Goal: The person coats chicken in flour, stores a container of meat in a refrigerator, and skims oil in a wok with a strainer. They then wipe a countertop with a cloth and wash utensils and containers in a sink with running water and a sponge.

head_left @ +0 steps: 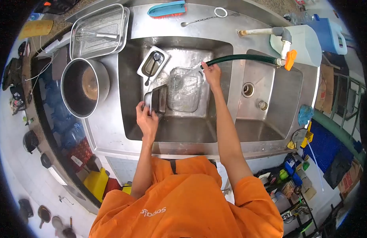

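Note:
My left hand [147, 122] grips a metal food pan [162, 98], which is tilted on its side in the large sink basin [183, 133]. My right hand [212, 74] is closed round the end of a green hose [247, 57]. Water sprays from the hose end leftward, toward the pan. Between my hands, a wire mesh basket [185, 93] lies on the basin floor. At the upper left of the basin rests a small steel pan [164, 58] with a ladle [151, 71] in it.
A deep pot [104, 81] and a mesh tray [122, 37] holding a whisk [100, 35] stand left of the basin. Behind it lie a blue brush [166, 8] and a long spoon [203, 20]. The hose runs from an orange-handled tap [290, 59] over a second basin [286, 95].

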The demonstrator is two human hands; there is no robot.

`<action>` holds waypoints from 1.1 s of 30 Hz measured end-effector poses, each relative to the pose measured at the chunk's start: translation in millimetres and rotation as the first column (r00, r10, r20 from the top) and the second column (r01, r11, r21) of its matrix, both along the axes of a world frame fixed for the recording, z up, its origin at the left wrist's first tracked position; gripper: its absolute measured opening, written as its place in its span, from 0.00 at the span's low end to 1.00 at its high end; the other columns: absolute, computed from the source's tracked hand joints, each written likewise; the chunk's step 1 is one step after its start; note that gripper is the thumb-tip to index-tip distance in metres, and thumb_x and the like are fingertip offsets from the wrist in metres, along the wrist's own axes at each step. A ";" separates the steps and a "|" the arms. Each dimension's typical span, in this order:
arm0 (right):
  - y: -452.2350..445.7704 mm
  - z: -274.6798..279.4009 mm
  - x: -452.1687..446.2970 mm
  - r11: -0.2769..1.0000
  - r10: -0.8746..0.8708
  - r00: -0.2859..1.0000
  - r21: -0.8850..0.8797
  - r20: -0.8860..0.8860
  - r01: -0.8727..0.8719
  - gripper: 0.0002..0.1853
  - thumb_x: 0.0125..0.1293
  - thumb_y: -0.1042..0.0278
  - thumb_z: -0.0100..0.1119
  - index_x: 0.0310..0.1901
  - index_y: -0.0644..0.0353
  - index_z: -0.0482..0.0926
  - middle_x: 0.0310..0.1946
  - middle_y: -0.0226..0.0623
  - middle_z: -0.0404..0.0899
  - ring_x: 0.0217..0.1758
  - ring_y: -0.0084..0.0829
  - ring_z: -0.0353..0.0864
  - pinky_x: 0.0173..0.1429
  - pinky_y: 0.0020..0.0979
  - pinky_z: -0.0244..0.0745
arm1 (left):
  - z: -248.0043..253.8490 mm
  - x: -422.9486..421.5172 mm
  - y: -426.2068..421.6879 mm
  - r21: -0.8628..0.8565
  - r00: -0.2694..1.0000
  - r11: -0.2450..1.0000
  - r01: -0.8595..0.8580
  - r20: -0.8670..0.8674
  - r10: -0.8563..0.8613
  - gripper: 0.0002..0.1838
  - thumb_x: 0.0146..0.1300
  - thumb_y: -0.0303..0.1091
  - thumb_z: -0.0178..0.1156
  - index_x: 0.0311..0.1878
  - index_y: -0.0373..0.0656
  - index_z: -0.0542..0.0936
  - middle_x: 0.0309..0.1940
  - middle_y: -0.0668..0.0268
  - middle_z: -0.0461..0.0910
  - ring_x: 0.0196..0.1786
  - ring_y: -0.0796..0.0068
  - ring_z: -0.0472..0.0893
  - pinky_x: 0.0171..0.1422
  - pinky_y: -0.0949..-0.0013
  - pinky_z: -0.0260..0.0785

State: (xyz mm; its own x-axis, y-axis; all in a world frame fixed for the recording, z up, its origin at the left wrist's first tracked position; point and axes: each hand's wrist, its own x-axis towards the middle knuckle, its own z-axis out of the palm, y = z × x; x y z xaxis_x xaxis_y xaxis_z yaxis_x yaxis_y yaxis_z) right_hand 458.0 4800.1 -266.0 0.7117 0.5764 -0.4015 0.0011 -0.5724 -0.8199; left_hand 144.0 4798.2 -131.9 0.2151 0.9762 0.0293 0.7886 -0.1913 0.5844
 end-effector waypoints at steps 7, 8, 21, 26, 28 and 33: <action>-2.0 -24.8 5.6 0.999 0.032 0.995 -0.029 0.090 -0.030 0.20 0.58 0.56 0.69 0.37 0.68 0.77 0.28 0.39 0.83 0.28 0.26 0.82 0.34 0.26 0.74 | -3.5 0.3 -0.8 0.004 0.998 1.000 0.003 -0.063 -0.003 0.09 0.44 0.19 0.60 0.31 0.32 0.73 0.50 0.47 0.73 0.45 0.45 0.76 0.46 0.53 0.69; 3.2 -26.4 7.9 1.000 0.009 0.997 -0.016 0.076 -0.008 0.22 0.56 0.52 0.69 0.35 0.68 0.78 0.29 0.42 0.83 0.30 0.32 0.82 0.37 0.30 0.74 | -5.3 1.3 -1.8 0.000 0.998 1.000 -0.001 -0.067 0.001 0.09 0.44 0.19 0.60 0.31 0.32 0.73 0.51 0.46 0.73 0.46 0.45 0.76 0.47 0.53 0.69; 25.3 -14.4 14.9 0.998 0.041 0.996 -0.059 0.079 -0.037 0.25 0.55 0.48 0.69 0.34 0.68 0.78 0.31 0.45 0.84 0.35 0.35 0.84 0.41 0.32 0.75 | -7.1 -0.7 -0.5 0.001 0.989 1.000 -0.013 -0.145 0.013 0.13 0.45 0.19 0.60 0.36 0.32 0.73 0.53 0.47 0.72 0.50 0.42 0.74 0.51 0.49 0.67; 12.7 27.3 12.1 0.952 0.115 0.981 -0.298 0.155 -0.065 0.28 0.50 0.41 0.66 0.33 0.65 0.80 0.36 0.52 0.83 0.44 0.51 0.81 0.50 0.44 0.74 | -7.8 0.4 0.3 -0.007 0.989 1.000 -0.002 -0.146 0.001 0.14 0.45 0.19 0.61 0.38 0.32 0.73 0.53 0.46 0.72 0.50 0.42 0.74 0.50 0.49 0.68; 0.2 11.5 15.9 0.897 0.209 0.970 -0.418 0.121 -0.141 0.28 0.50 0.40 0.65 0.34 0.64 0.81 0.37 0.53 0.82 0.45 0.52 0.81 0.51 0.45 0.74 | -5.7 -0.3 0.2 -0.005 0.987 1.000 0.008 -0.161 -0.008 0.14 0.45 0.19 0.61 0.38 0.32 0.74 0.53 0.46 0.72 0.50 0.42 0.74 0.50 0.49 0.68; -0.4 40.3 10.9 0.855 0.222 0.961 -0.507 0.163 -0.111 0.28 0.50 0.41 0.65 0.37 0.63 0.82 0.40 0.55 0.81 0.46 0.54 0.80 0.51 0.50 0.73 | -9.6 0.1 -1.0 -0.019 0.992 1.000 -0.010 -0.128 0.007 0.14 0.44 0.19 0.61 0.38 0.32 0.74 0.53 0.45 0.71 0.51 0.41 0.74 0.51 0.49 0.67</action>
